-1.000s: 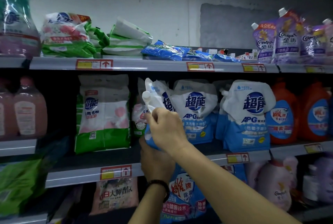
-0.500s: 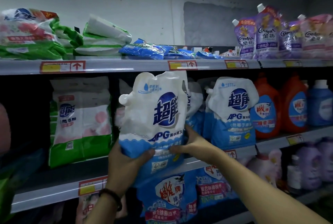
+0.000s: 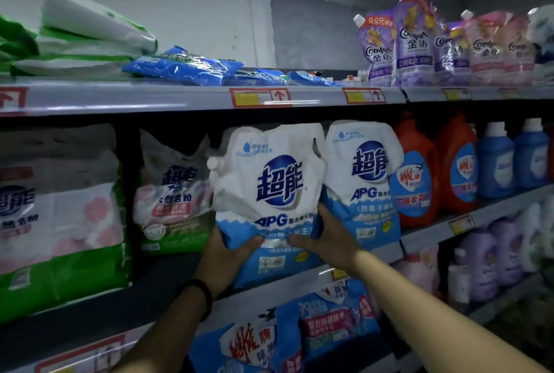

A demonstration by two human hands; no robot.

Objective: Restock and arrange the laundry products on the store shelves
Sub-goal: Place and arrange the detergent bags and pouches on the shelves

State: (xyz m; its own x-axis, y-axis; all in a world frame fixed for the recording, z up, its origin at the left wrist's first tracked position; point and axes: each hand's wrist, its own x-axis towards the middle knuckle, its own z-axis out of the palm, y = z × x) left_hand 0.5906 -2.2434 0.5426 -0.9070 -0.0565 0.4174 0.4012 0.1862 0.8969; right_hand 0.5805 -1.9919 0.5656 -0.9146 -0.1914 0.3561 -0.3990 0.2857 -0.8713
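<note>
L hand (image 3: 223,255) and R hand (image 3: 325,240) both grip lower part of white/blue detergent pouch (image 3: 269,186), thumbs across its front. Pouch upright, spout top-left, at front edge of mid shelf (image 3: 419,236); can't tell if resting on it. Sits btwn pink/green bag (image 3: 174,192) and matching pouch (image 3: 364,180); orange bottles (image 3: 419,168) further right.

Head-worn camera faces the shelves (image 3: 180,99) close up.
</note>
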